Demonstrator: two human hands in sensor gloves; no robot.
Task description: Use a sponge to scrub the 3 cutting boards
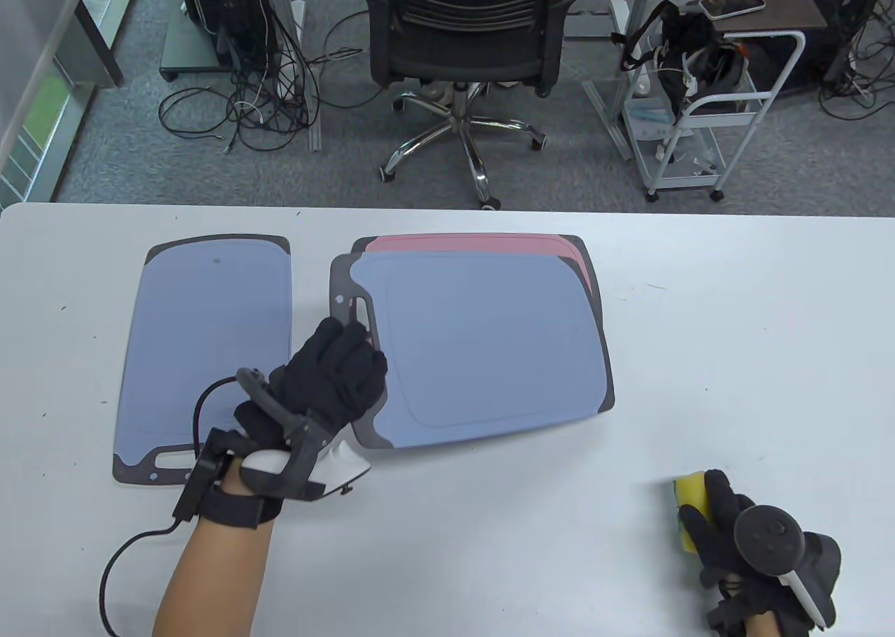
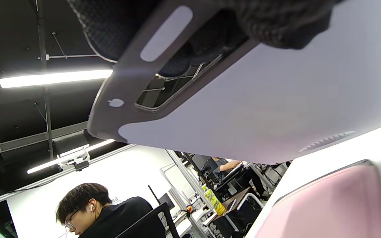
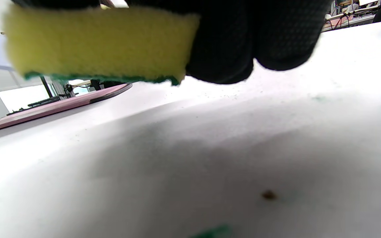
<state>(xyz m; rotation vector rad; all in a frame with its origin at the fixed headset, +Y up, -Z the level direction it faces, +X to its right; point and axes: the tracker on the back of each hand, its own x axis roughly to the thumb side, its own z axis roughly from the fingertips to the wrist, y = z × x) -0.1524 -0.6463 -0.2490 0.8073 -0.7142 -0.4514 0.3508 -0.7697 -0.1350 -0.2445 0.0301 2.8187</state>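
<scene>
Gripping the top board's (image 1: pixel 482 343) handle, the left hand (image 1: pixel 328 378) lifts it off the pink board (image 1: pixel 475 243); another board (image 1: pixel 210 350) lies left. Left wrist: board raised above pink. Right wrist: right hand (image 3: pixel 253 36) clenches the sponge (image 3: pixel 101 43) above the table (image 3: pixel 210 158), ready.

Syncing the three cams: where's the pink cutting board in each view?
Table view: pink cutting board, top centre, mostly under the blue board.
Left wrist view: pink cutting board at bottom right.
Right wrist view: pink cutting board, thin strip at mid left.
Shared landmark: the white table.
</scene>
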